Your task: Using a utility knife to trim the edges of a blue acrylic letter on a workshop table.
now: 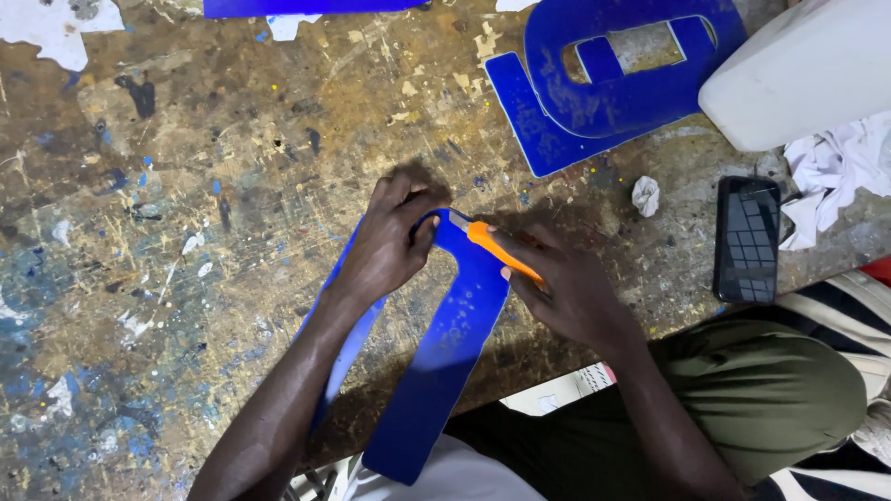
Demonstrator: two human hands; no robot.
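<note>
L hand [388, 243] presses down on blue plastic cut-out [444, 353], fingers curled over its top bend. R hand [568, 289] clamped round orange utility knife [499, 249], tip touching the cut-out's top edge on the scarred workbench [186, 232].

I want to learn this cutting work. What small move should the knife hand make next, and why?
Probably draw the orange knife a little further along the curved top edge of the blue sheet. The right hand holds the knife with its tip at that edge, and the left hand presses the sheet down right beside it, so the piece looks steady enough for a short, slow stroke.
</note>
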